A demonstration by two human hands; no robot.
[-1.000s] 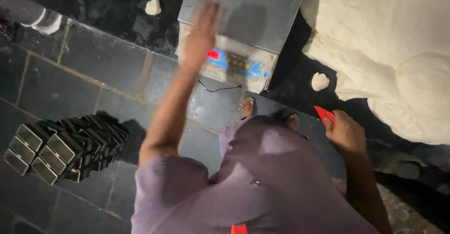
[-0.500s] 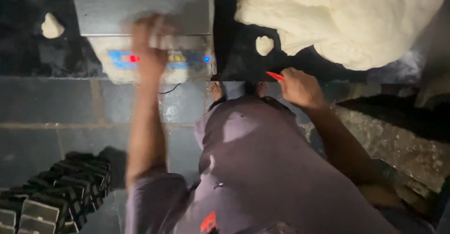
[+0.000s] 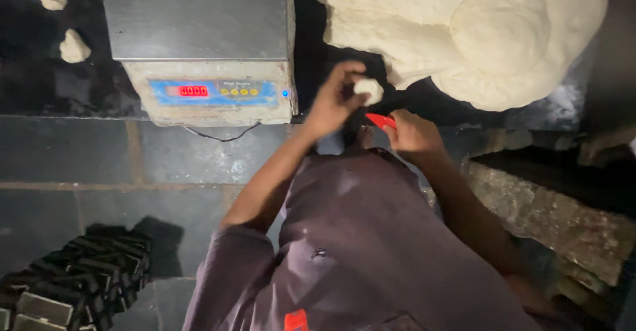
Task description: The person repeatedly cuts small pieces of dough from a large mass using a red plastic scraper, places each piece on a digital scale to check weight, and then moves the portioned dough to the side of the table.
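White dough everywhere: the left hand has its fingers pinched around a small dough lump, held just off the near edge of the big dough mass, while the right hand is closed on a red scraper right beneath that lump. Looks like early going to me, since the steel pan of the scale to the left is bare, only a couple of small dough pieces sit far left on the dark counter, and most of the mass is uncut.
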